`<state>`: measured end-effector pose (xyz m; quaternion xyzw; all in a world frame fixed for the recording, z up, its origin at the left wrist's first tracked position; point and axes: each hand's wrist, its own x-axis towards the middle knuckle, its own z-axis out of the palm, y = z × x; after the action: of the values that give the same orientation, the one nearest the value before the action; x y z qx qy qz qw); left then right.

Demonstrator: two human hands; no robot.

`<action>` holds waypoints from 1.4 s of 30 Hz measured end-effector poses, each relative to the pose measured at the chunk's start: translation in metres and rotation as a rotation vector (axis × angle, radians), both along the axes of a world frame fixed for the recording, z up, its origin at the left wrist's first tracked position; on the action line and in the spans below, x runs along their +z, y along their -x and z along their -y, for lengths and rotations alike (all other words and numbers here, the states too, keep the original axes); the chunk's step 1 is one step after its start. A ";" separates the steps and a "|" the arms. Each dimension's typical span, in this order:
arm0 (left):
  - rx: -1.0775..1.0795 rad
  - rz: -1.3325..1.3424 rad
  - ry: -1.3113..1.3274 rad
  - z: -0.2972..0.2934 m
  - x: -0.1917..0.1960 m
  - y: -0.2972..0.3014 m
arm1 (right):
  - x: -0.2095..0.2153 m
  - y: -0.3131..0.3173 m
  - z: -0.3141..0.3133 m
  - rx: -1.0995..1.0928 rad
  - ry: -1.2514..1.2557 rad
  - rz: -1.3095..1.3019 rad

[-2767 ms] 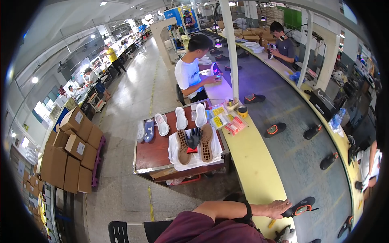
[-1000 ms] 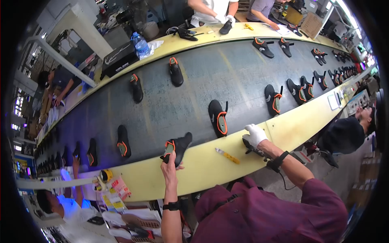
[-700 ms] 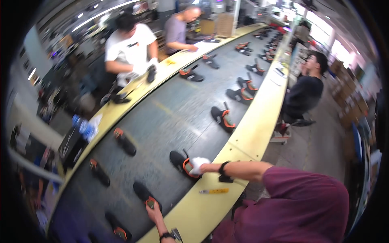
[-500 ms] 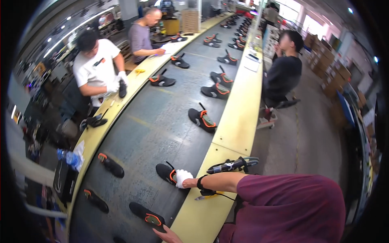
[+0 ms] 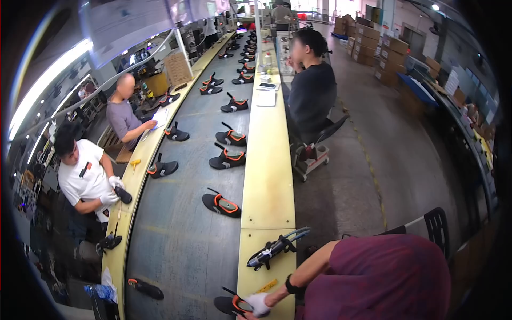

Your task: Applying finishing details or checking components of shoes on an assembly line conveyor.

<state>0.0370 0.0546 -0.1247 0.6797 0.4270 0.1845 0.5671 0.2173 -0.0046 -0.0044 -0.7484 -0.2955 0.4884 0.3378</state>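
At the lower edge, my right hand (image 5: 258, 305), in a white glove and with a black band on the wrist, closes on the heel side of a black shoe (image 5: 228, 304). The shoe has an orange-edged opening and an upright black strap. Beneath the glove, only a few bare fingers of my left hand (image 5: 247, 317) show, close to the heel; the frame cuts off the rest. Beside my right forearm lies a yellow tool (image 5: 268, 286) on the cream ledge (image 5: 268, 205). A black tool with grey cables (image 5: 272, 252) rests farther up that ledge.
Several similar shoes, one of them here (image 5: 221, 204), stand along the grey conveyor (image 5: 181, 224). Across it, a person in white (image 5: 85, 173) handles a shoe and another person (image 5: 124, 117) writes. A seated person in black (image 5: 314, 96) is beyond the ledge, near stacked cartons (image 5: 368, 45).
The view has swung, so the scene sits lower and farther left. My left hand, earlier at a separate shoe, is now close to my right hand and its shoe.
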 end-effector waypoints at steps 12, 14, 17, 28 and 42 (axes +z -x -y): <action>-0.020 -0.459 -0.154 0.056 0.045 0.022 | -0.109 -0.036 0.055 0.359 -0.220 0.905; -0.072 -0.593 -0.167 0.052 0.042 0.047 | -0.127 -0.024 0.057 0.408 -0.168 0.947; -0.043 -0.666 -0.390 0.063 0.039 0.072 | -0.140 -0.018 0.049 0.509 -0.153 0.943; 0.096 -0.560 -0.474 0.067 0.031 0.076 | -0.132 -0.033 0.063 0.726 0.013 0.775; -0.070 -0.430 -0.558 0.039 0.040 0.053 | -0.019 -0.077 0.066 0.784 0.254 0.581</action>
<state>-0.0161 0.0159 -0.0843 0.8461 0.4462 0.1268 0.2627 0.2938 -0.0709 -0.0236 -0.7211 -0.5746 0.3823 -0.0609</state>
